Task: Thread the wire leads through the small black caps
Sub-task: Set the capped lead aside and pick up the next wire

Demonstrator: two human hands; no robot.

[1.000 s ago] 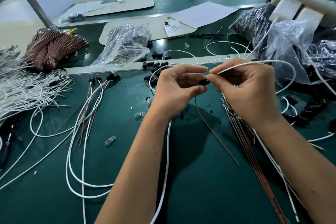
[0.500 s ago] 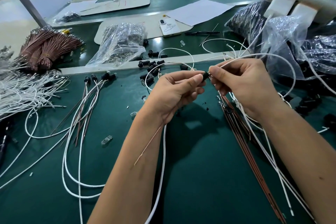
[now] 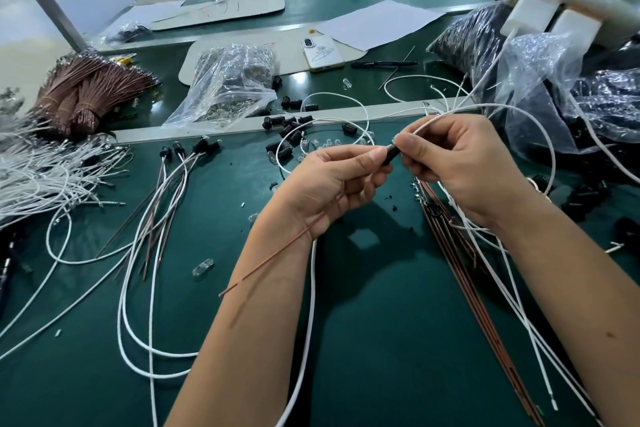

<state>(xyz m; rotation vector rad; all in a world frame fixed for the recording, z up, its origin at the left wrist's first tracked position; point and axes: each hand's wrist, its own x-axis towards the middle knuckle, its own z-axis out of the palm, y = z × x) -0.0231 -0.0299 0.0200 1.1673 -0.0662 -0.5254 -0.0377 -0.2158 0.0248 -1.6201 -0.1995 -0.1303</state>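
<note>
Above the green desk (image 3: pixel 381 340), left hand (image 3: pixel 329 184) and right hand (image 3: pixel 453 163) both pinch one small black cap (image 3: pixel 391 155) between their fingertips, white wire (image 3: pixel 491 107) entering it from the right, brown lead (image 3: pixel 273 258) trailing across the left forearm.

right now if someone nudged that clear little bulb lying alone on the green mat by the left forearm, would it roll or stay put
The small clear glass-like bulb looks rounded and elongated, so a sideways nudge would probably roll it. It appears tiny, so likely very light and easy to flick away. The green mat looks smooth, offering little to stop it. If it is glass, it may be fragile.
</note>
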